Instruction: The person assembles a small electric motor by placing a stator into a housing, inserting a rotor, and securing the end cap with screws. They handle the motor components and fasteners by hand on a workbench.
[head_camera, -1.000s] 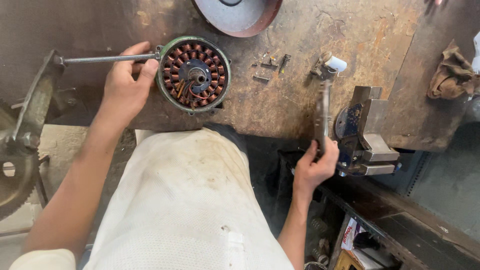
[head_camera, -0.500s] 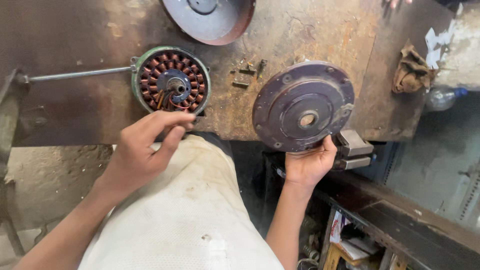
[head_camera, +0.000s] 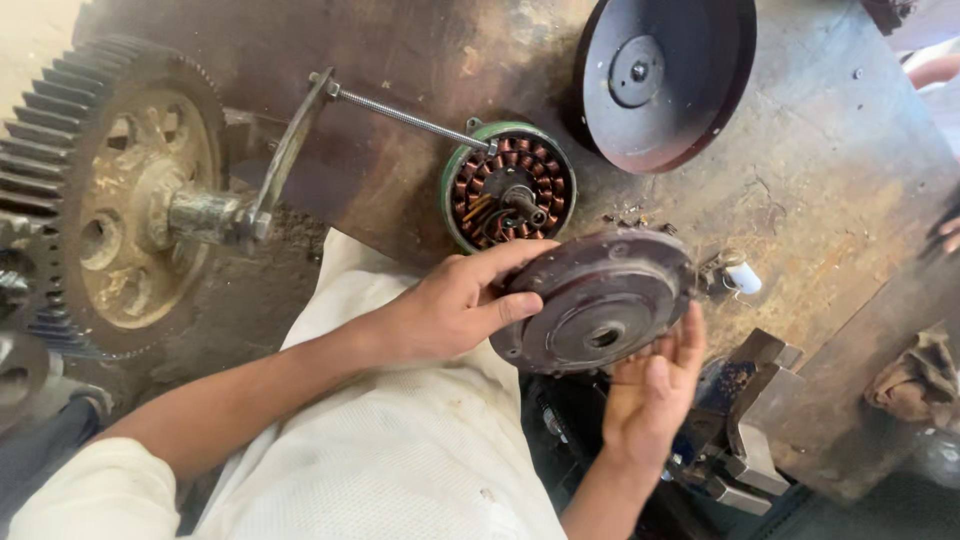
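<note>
Both hands (head_camera: 450, 305) (head_camera: 650, 395) hold dark round motor cover (head_camera: 600, 300).

Likely repair workshop: gear wheel (head_camera: 120, 195), vise (head_camera: 745, 430).

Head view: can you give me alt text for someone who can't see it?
Both bare hands, left hand and right hand, hold a round dark metal motor cover over the edge of a rusty metal workbench. Behind it lie a green-rimmed stator with copper windings and a dark round metal pan; a large toothed gear stands far left.
</note>
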